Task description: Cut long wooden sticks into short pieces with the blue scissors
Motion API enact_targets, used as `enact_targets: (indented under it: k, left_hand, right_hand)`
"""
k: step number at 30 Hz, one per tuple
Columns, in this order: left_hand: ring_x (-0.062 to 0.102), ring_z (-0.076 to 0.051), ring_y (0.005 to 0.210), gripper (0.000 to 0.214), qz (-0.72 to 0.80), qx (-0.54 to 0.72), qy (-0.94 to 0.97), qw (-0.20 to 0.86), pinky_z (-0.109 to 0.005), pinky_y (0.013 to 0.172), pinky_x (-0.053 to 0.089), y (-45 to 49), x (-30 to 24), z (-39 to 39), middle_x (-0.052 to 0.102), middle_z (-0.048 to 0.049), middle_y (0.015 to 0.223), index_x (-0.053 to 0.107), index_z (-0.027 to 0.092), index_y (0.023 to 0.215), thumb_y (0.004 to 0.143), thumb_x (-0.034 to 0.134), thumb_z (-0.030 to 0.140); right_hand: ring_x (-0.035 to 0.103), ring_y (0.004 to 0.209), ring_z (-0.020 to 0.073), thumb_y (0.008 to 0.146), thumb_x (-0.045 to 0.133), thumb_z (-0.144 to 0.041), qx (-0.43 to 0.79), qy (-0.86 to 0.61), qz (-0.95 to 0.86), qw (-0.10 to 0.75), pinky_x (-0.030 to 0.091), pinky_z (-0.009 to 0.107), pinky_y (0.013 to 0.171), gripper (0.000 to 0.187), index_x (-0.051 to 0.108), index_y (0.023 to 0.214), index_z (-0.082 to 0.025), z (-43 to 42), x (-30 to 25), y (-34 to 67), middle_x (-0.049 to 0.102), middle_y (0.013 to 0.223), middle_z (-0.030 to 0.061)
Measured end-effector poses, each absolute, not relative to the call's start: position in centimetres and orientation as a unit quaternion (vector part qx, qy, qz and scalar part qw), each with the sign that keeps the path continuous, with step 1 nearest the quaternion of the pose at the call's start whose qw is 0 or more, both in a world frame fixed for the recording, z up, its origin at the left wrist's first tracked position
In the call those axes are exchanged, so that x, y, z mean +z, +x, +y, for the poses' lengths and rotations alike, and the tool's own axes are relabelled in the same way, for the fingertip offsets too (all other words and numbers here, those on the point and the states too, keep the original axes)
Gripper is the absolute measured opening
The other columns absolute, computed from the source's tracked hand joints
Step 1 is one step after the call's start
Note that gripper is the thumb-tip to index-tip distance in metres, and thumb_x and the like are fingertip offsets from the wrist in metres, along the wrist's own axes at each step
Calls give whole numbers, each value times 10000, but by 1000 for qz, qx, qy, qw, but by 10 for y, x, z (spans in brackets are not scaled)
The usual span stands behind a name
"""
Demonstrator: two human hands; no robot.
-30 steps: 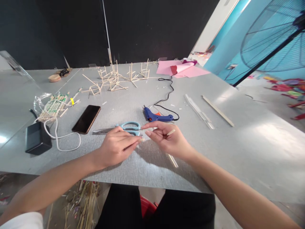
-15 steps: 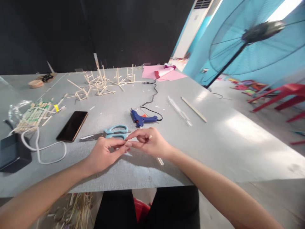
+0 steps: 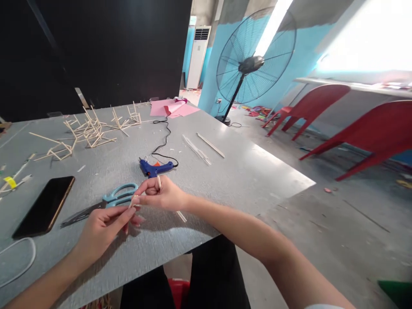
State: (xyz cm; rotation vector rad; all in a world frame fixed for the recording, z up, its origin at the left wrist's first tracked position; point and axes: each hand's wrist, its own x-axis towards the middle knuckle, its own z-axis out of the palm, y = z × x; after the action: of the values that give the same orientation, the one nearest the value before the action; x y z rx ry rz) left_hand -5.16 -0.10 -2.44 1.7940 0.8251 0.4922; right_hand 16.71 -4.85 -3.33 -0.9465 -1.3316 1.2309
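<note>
My left hand (image 3: pixel 103 225) and my right hand (image 3: pixel 161 194) meet fingertip to fingertip just above the grey table (image 3: pixel 225 176). Both pinch a short wooden stick piece (image 3: pixel 131 201) between them. A second small stick end (image 3: pixel 159 182) pokes up from my right hand's curled fingers. Light blue scissors (image 3: pixel 106 201) lie directly behind my left hand. A blue glue gun (image 3: pixel 156 168) with a black cord (image 3: pixel 164 137) rests just beyond my right hand. A thin stick (image 3: pixel 181 216) lies on the table under my right wrist.
A black phone (image 3: pixel 43 206) and a white cable (image 3: pixel 19 257) lie at the left. Stick frame models (image 3: pixel 86 131) stand at the back, pink paper (image 3: pixel 172 108) behind them. Long strips (image 3: pixel 202 148) lie mid-table. A floor fan (image 3: pixel 254 64) and red chairs (image 3: pixel 337 116) stand to the right.
The view has swung to the right, bringing the fan and chairs in. My hands stay together on the small stick piece and have closed in tighter.
</note>
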Motion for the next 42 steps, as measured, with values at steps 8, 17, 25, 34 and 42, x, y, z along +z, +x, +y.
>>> enact_targets:
  k: [8, 17, 25, 34, 42]
  left_hand:
    - [702, -184, 683, 366, 357, 227, 753, 505, -273, 648, 590, -55, -33, 5, 818, -86, 887, 838, 207, 971, 902, 711, 542]
    - [741, -200, 725, 341, 342, 209, 746, 532, -249, 641, 598, -57, -38, 5, 811, -74, 835, 841, 216, 993, 903, 723, 522]
    - [739, -209, 690, 381, 334, 208, 747, 536, -261, 622, 603, -54, -35, 3, 809, -84, 828, 838, 198, 972, 888, 725, 552]
    - [696, -176, 677, 394, 329, 225, 751, 526, -260, 636, 561, -52, -26, 0, 790, -87, 806, 826, 169, 968, 933, 672, 529]
    - [687, -173, 675, 388, 295, 176, 771, 536, -281, 701, 579, -53, -26, -5, 761, -51, 745, 813, 177, 945, 947, 645, 526]
  right_hand:
    - [250, 470, 50, 808, 836, -487, 507, -410, -553, 518, 173, 232, 450, 359, 730, 903, -157, -42, -37, 173, 374, 493, -125]
    - [339, 504, 49, 701, 921, -456, 558, -401, -524, 503, 225, 214, 457, 416, 749, 925, -151, -44, -30, 171, 516, 552, -95]
    - [331, 515, 57, 707, 914, -467, 554, -413, -547, 473, 241, 219, 469, 404, 764, 920, -158, -44, -38, 170, 464, 543, -95]
    - [314, 499, 67, 777, 794, -610, 354, -510, -467, 629, 296, 218, 450, 470, 717, 904, -164, -23, 8, 249, 399, 554, -93]
    - [507, 566, 100, 790, 873, -248, 199, -863, -420, 199, 410, 251, 544, 218, 734, 816, -81, -29, 44, 398, 564, 608, -5]
